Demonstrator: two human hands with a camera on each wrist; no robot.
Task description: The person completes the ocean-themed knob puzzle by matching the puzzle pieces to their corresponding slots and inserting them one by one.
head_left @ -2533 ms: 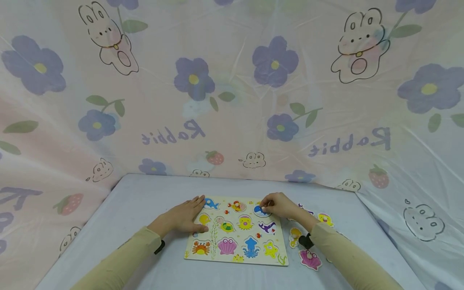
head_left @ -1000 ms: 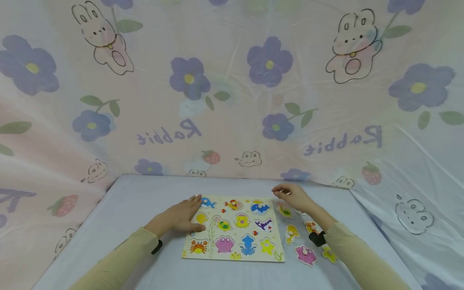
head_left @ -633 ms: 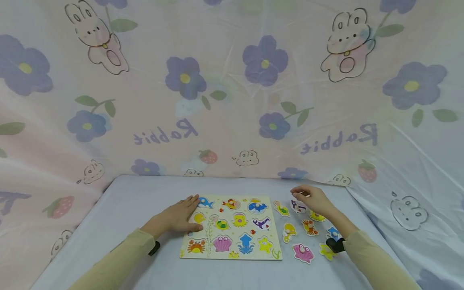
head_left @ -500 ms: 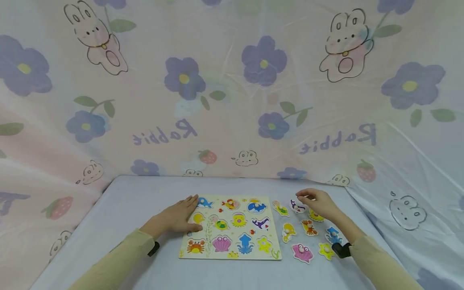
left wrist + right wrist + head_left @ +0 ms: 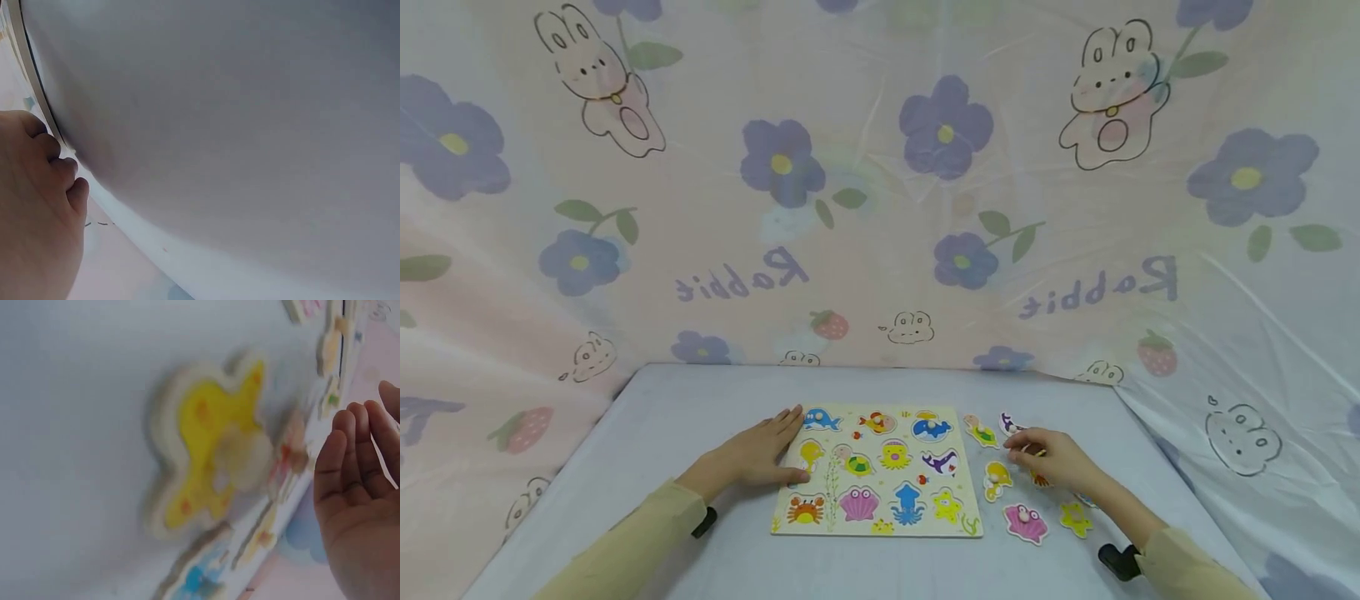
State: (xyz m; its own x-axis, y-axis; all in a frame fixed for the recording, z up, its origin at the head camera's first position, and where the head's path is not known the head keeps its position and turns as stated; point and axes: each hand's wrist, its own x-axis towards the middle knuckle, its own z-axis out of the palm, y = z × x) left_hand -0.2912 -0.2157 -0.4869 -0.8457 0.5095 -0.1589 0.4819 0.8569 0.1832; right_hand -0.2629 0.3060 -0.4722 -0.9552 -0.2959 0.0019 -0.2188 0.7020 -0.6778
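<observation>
A wooden peg puzzle board [image 5: 925,527] with sea animals lies on the table. My left hand [image 5: 752,457] rests on its left edge, thumb extended over the board; in the left wrist view the hand [image 5: 37,212] is at the board's side. My right hand [image 5: 1060,458] hovers over the loose pieces with nothing visible between its fingers. Around it lie a purple dolphin piece [image 5: 1007,423], a partly covered crab piece [image 5: 1040,481], a yellow seahorse piece [image 5: 997,482] and a turtle piece [image 5: 981,432]. The right wrist view shows relaxed fingers beyond a blurred yellow starfish piece [image 5: 194,431].
A pink shell piece [image 5: 1026,523] lies right of the board, near the front. A blue piece [image 5: 197,581] is at the bottom of the right wrist view. The white-covered table [image 5: 715,392] meets a rabbit-and-flower cloth [image 5: 865,208] behind.
My right hand has left the blue whale piece at the board's top right, moved right over the loose pieces, then nearer to me. My left hand has slid slightly left.
</observation>
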